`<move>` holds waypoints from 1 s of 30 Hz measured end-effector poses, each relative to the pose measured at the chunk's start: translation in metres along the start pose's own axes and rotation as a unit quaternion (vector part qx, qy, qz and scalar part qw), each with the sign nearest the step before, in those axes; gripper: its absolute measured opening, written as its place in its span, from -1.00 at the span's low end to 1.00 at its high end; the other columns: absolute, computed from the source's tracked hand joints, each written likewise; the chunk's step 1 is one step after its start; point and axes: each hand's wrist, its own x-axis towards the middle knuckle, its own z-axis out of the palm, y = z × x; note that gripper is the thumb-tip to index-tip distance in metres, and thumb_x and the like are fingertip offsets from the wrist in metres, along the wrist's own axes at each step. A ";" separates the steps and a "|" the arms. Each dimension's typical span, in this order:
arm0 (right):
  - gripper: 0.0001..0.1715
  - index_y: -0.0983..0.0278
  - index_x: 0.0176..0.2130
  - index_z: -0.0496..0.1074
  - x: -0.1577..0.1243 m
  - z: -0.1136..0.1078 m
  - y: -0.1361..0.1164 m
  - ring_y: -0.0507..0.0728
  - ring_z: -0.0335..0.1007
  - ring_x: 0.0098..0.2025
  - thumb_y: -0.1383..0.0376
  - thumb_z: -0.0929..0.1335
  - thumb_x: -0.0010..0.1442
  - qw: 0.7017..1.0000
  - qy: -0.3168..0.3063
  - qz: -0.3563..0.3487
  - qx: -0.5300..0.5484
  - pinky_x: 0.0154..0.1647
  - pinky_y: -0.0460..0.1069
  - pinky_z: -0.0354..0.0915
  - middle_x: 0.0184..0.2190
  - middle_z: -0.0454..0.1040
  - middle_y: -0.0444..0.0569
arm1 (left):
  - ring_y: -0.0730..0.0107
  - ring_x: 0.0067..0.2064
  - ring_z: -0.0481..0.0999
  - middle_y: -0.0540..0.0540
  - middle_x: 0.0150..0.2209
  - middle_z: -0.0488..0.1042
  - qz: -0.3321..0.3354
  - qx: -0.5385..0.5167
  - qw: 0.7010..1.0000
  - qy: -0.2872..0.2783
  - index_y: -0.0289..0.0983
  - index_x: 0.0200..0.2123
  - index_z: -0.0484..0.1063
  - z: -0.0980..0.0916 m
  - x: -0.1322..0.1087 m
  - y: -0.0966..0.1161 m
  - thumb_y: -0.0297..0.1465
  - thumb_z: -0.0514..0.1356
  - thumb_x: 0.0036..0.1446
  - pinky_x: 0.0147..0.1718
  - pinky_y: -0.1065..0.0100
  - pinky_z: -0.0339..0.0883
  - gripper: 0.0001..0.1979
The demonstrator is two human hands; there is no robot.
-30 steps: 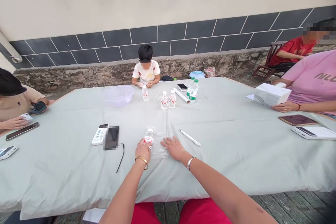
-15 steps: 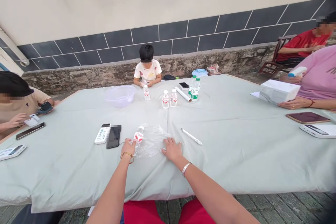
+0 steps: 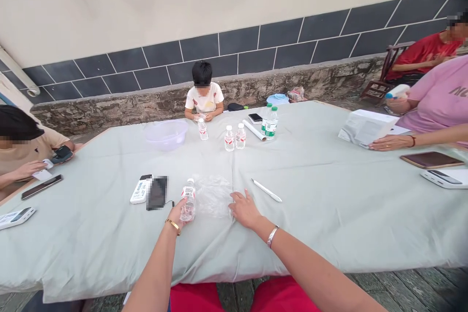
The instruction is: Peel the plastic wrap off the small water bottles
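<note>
My left hand (image 3: 179,215) is closed around the base of a small clear water bottle (image 3: 188,199) with a white and red label, standing upright just left of a sheet of clear plastic film (image 3: 214,196). My right hand (image 3: 244,210) lies with fingers stretched out on the right edge of that film, pressing it to the pale green tablecloth (image 3: 314,190). A white pen (image 3: 266,190) lies to the right of my right hand.
A white remote (image 3: 139,190) and a dark phone (image 3: 157,192) lie to the left. Farther back stand several small bottles (image 3: 234,137), two green-capped bottles (image 3: 269,123), a roll (image 3: 253,130) and a clear bowl (image 3: 165,133). A child (image 3: 204,93) and other people sit around the table.
My left hand has drawn the bottle off the plastic film to the left and stood it upright. The film now lies flatter under my right hand.
</note>
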 end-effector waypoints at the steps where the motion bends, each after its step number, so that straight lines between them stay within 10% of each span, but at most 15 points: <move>1: -0.75 0.30 -0.26 0.54 0.000 -0.001 -0.003 0.31 0.11 0.19 0.45 0.28 0.13 1.000 0.017 -0.013 -0.012 0.25 0.33 -0.22 0.09 0.31 0.21 | 0.37 -0.47 0.47 -0.08 -0.43 0.46 -0.007 -0.036 0.999 -0.009 -0.29 -0.25 0.34 0.001 -0.003 -0.004 -0.15 0.21 -0.01 -0.51 0.35 0.33 -0.64; 9: -0.29 0.21 0.11 0.33 0.020 -0.019 -0.022 0.19 0.41 -0.21 0.53 0.30 -0.05 0.974 -0.120 -0.023 0.189 -0.10 0.10 0.22 -0.28 0.50 0.01 | 0.50 -0.48 0.46 0.01 -0.43 0.46 0.107 -0.158 0.979 -0.064 -0.29 -0.22 0.37 0.028 -0.028 -0.030 -0.13 0.35 -0.20 -0.52 0.48 0.29 -0.50; 14: -0.53 0.24 0.00 0.38 0.037 -0.026 -0.035 0.16 0.41 -0.18 0.16 0.32 0.08 0.813 -0.103 0.049 0.572 -0.19 0.03 0.29 -0.18 0.48 0.00 | 0.39 -0.39 0.50 -0.06 -0.34 0.50 0.168 -0.064 0.983 -0.046 -0.27 -0.16 0.34 0.053 -0.033 -0.046 -0.09 0.33 -0.20 -0.42 0.38 0.35 -0.44; 19: -0.38 0.28 -0.15 0.33 0.041 -0.007 -0.054 0.18 0.40 -0.19 0.04 0.49 -0.15 0.681 0.009 0.128 0.721 -0.20 0.05 0.31 -0.26 0.47 -0.02 | 0.17 0.00 0.43 -0.23 0.01 0.42 0.257 0.017 0.965 -0.049 -0.25 -0.03 0.31 0.065 -0.035 -0.056 -0.10 0.34 -0.24 -0.07 0.27 0.31 -0.32; 30: -0.32 0.26 -0.11 0.37 0.029 0.002 -0.041 0.22 0.42 -0.12 0.08 0.54 -0.20 0.587 -0.066 0.094 0.802 -0.08 0.12 0.28 -0.15 0.48 0.04 | 0.33 -0.34 0.50 -0.24 -0.11 0.41 0.042 -0.054 0.997 -0.043 -0.25 -0.05 0.31 0.054 -0.011 -0.017 0.09 0.16 -0.07 -0.35 0.27 0.38 -0.35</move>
